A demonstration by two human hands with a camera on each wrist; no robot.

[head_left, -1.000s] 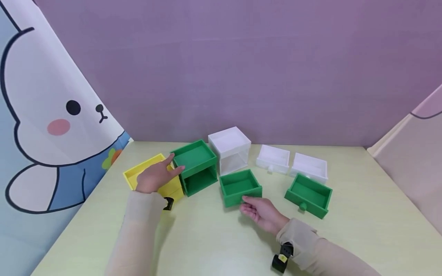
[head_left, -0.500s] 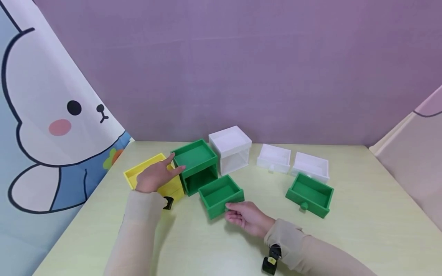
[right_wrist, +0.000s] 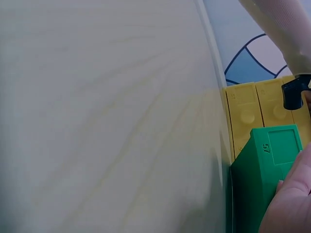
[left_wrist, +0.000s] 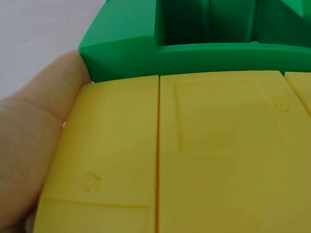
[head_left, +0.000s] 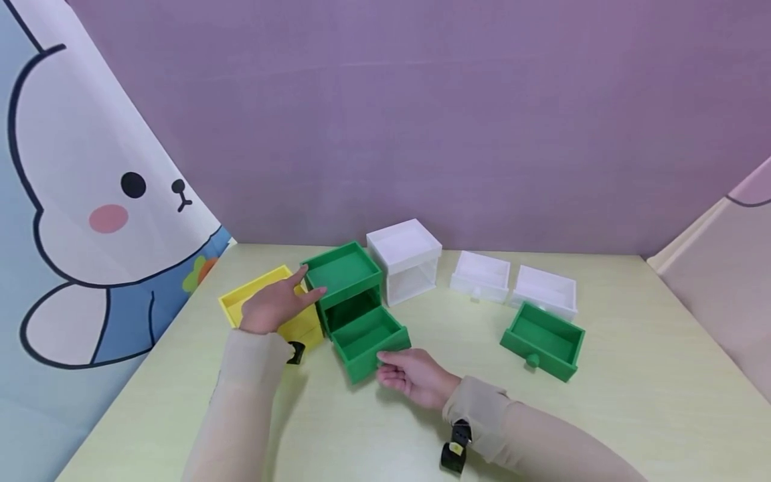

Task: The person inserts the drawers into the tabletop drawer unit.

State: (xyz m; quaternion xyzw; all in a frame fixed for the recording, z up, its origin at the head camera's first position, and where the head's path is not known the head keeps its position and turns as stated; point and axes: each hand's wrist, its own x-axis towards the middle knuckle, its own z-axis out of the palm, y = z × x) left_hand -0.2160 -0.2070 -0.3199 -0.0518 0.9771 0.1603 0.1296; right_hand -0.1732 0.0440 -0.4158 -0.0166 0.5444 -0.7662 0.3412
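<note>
In the head view my right hand (head_left: pixel 418 378) pinches the front of a green drawer (head_left: pixel 369 338), whose knob is hidden by the fingers. The drawer's back end sits at the lower opening of the green cabinet (head_left: pixel 342 271), with most of its length outside. My left hand (head_left: pixel 274 306) holds the cabinet's left side, thumb near the front edge and a finger at the back corner. Beneath that hand stands a yellow drawer unit (head_left: pixel 304 327), partly covered. The left wrist view shows its yellow fronts (left_wrist: pixel 218 145) close against the green cabinet (left_wrist: pixel 121 58).
A white cabinet (head_left: pixel 405 258) with an open front stands behind, right of the green one. Two white drawers, a left one (head_left: pixel 480 274) and a right one (head_left: pixel 545 291), lie farther right. Another green drawer (head_left: pixel 544 340) with a round knob lies before them.
My right hand has brought the green drawer leftward and turned it, and its back end now meets the cabinet's lower opening. My left hand has stayed at the cabinet.
</note>
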